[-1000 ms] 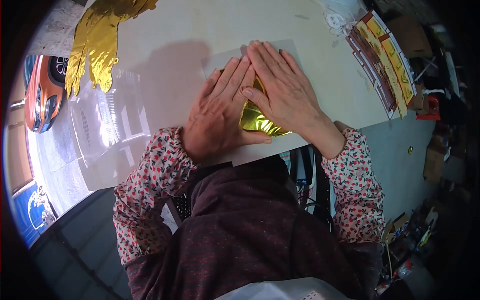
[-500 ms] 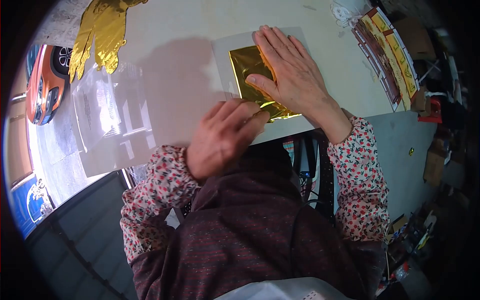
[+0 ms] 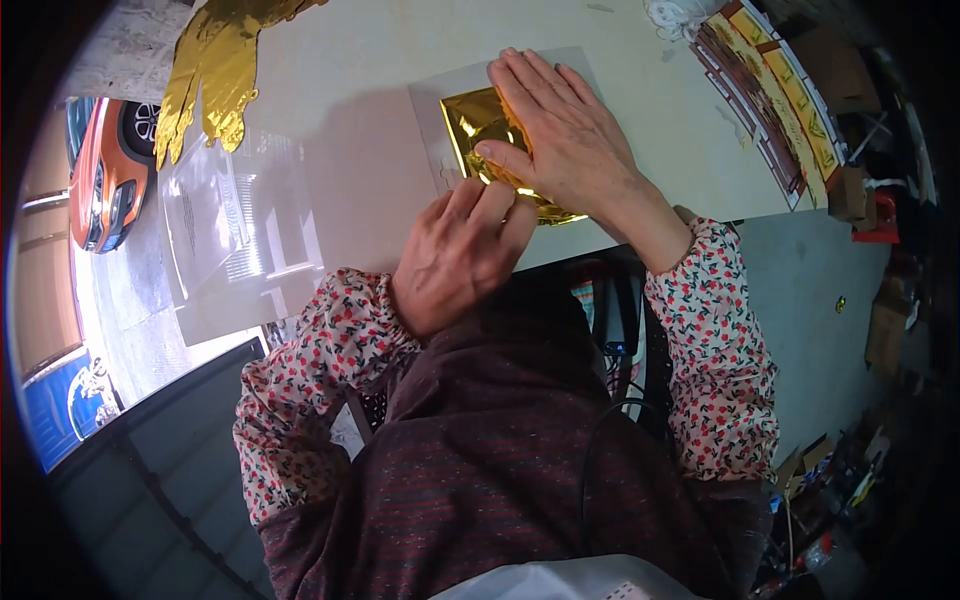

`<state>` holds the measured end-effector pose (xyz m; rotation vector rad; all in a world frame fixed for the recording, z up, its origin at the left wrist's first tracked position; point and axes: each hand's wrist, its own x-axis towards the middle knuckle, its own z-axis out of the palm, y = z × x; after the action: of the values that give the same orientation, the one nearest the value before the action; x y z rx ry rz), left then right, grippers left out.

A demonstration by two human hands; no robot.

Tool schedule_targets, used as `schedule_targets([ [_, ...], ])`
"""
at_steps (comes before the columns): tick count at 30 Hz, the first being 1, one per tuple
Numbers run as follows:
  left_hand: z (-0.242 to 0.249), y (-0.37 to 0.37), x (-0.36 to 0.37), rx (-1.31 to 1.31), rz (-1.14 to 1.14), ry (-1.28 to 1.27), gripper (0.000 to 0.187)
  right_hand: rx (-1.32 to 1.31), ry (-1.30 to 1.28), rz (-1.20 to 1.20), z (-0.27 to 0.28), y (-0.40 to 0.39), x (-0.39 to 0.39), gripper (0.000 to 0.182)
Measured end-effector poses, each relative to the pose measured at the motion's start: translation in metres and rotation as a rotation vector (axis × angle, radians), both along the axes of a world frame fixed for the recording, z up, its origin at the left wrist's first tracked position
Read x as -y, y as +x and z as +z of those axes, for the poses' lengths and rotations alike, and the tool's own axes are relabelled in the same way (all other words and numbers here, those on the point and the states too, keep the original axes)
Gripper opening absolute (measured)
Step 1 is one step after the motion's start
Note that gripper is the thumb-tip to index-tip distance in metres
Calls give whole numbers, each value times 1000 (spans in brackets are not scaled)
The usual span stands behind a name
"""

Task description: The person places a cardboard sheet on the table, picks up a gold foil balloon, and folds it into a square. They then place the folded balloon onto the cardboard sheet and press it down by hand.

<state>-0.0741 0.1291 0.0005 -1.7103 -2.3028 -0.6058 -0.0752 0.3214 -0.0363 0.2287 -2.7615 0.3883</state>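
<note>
A shiny gold foil sheet (image 3: 470, 118) lies on a white card (image 3: 437, 110) near the table's front edge. My right hand (image 3: 565, 135) rests flat on the foil, fingers spread, covering most of it. My left hand (image 3: 460, 255) sits just in front, its fingertips touching the foil's near edge by my right thumb. Whether those fingers pinch the foil is hidden.
Crumpled gold foil pieces (image 3: 215, 75) lie at the table's far left. A clear plastic sleeve (image 3: 215, 215) lies on the white table (image 3: 350, 50) to the left. Stacked printed gold-and-red packs (image 3: 775, 100) line the right edge. Cluttered floor lies to the right.
My left hand lifted off the foil, drew back toward me, then returned to touch its near edge. The foil's left part became uncovered. My right hand stayed pressed on it.
</note>
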Motion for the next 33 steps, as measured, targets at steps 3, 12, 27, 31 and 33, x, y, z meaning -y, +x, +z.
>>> schedule_targets([
  [3,1,-3,-1,-13,-31,7,33,36,0,-10,2,1,1,79],
  [12,8,-4,14,101,-89,-5,32,37,-2,-21,0,2,1,78],
  [27,9,-5,27,-152,-112,-94,48,-23,4,-6,-4,-1,-1,78],
  [31,10,-5,18,-126,-81,-73,51,51,5,-10,4,0,0,77],
  [33,10,-8,12,-167,-105,-33,45,56,-3,-13,3,0,0,77],
])
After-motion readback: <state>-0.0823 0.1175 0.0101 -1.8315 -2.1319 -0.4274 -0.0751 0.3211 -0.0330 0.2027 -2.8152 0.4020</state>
